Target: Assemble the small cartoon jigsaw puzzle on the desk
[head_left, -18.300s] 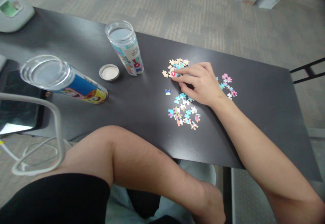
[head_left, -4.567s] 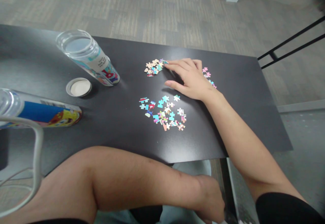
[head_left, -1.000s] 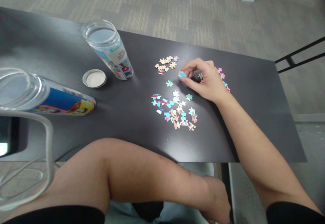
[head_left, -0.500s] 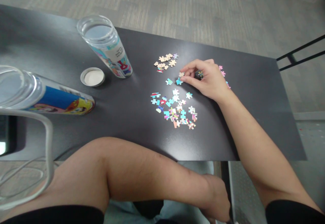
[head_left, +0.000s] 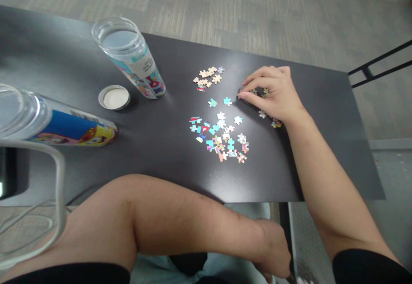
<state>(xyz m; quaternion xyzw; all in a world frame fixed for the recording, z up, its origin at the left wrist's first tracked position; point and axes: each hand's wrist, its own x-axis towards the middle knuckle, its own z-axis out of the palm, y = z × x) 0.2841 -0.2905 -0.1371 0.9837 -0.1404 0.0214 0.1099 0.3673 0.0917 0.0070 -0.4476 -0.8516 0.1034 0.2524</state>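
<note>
Over the right half of the dark table, my right hand (head_left: pixel 273 90) pinches a small jigsaw piece (head_left: pixel 238 94) between thumb and fingertips; only its edge shows. Beneath and beside that hand lie several more pieces, among them a pale one (head_left: pixel 262 114) and a yellow-pink one (head_left: pixel 276 123). To its left sit a blue piece (head_left: pixel 227 101) and a greenish one (head_left: pixel 212 102). A colourful pile of jigsaw pieces (head_left: pixel 220 138) spreads nearer to me, and a group of mostly plain wooden backs (head_left: pixel 207 75) lies farther off. My left hand (head_left: pixel 273 249) rests low by my lap, its fingers hidden.
An open clear tube (head_left: pixel 141 65) with a printed label stands on the table (head_left: pixel 161 155) to the left. Close by are a round lid (head_left: pixel 114 98) and a larger blue-labelled tube (head_left: pixel 74 123). A white cable (head_left: pixel 59 189) loops at the far left.
My right hand has moved right, away from the blue piece, with a jigsaw piece in its fingertips. Pieces under its wrist now show. My left hand stays at my lap.
</note>
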